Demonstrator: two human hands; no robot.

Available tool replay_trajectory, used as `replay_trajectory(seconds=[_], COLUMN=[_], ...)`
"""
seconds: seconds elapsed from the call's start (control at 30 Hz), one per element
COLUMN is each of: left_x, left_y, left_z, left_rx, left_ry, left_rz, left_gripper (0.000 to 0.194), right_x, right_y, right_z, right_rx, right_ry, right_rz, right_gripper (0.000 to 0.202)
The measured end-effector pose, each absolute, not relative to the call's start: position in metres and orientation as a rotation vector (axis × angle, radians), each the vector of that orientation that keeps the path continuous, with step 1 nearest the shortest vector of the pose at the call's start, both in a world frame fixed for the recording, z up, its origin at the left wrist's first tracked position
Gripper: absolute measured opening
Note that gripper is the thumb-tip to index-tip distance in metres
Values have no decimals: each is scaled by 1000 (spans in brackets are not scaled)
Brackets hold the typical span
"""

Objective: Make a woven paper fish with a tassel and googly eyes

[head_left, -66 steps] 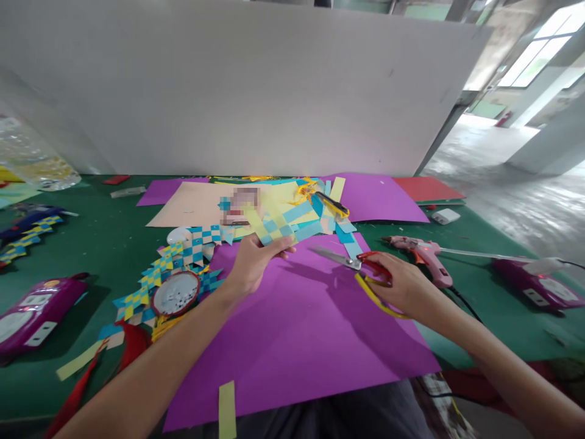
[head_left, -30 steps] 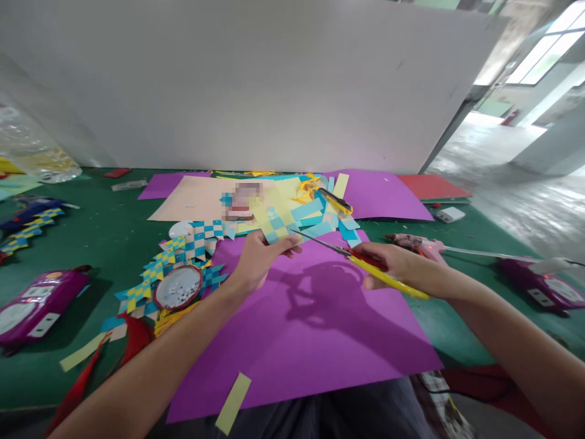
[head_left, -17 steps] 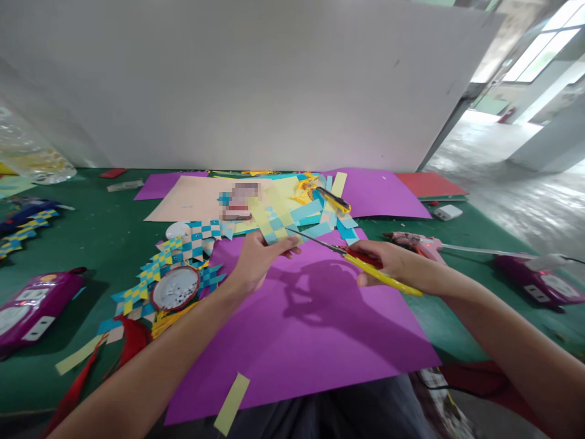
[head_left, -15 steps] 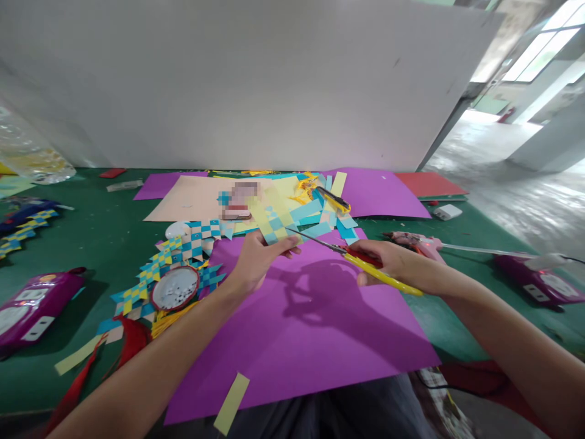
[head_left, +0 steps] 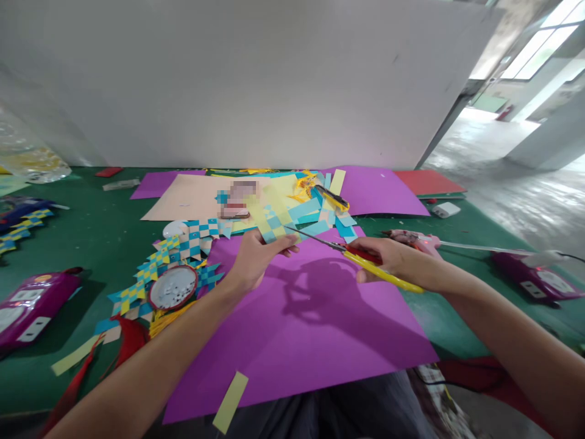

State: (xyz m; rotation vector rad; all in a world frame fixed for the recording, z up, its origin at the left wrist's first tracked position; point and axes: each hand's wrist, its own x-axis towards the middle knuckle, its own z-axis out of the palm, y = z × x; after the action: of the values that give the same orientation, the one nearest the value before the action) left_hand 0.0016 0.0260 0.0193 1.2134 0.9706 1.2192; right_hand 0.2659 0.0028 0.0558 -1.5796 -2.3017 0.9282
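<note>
Between the thumb and fingers of my left hand [head_left: 256, 259] is a woven piece of yellow and light-blue paper strips [head_left: 274, 222], with loose strip ends sticking out. My right hand [head_left: 384, 259] grips scissors [head_left: 359, 255] with red and yellow handles. Their blades point left, and the tip is at the right edge of the woven piece. Whether the blades are on a strip cannot be made out. Both hands are above a large purple paper sheet [head_left: 297, 341], on which their shadow falls. A loose yellow strip [head_left: 231, 402] lies across the sheet's front edge.
A yellow utility knife [head_left: 336, 198] lies on paper strips at the back. Left are woven checkered pieces [head_left: 178, 241], a round dish of small bits [head_left: 173, 288] and a purple power strip [head_left: 36, 305]. A pink glue gun [head_left: 415, 242] lies right, its cord running to another power strip [head_left: 532, 277].
The view has shifted very slightly. Both hands, the woven paper and the scissors keep almost the same positions relative to one another.
</note>
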Motion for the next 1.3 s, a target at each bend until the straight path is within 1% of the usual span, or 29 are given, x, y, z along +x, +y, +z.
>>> replay_trajectory(seconds=[0.27, 0.6, 0.9, 1.13, 1.3], left_x=[2, 2, 1, 2, 2], left_y=[26, 25, 25, 25, 26], left_z=[19, 20, 20, 20, 19], left_rx=[1220, 1224, 1236, 1236, 1241], left_ry=[985, 1000, 990, 991, 985], left_rz=[1211, 1194, 1190, 1190, 1186], left_gripper=[14, 19, 19, 16, 18], right_x=[265, 263, 262, 263, 261], right_y=[2, 1, 1, 1, 0], right_z=[61, 64, 67, 66, 66], right_rx=[-1590, -1548, -1543, -1493, -1517], right_ry=[-2309, -2305, -2301, -2306, -2280], right_rz=[968, 979, 959, 991, 997], right_gripper=[56, 45, 51, 45, 44])
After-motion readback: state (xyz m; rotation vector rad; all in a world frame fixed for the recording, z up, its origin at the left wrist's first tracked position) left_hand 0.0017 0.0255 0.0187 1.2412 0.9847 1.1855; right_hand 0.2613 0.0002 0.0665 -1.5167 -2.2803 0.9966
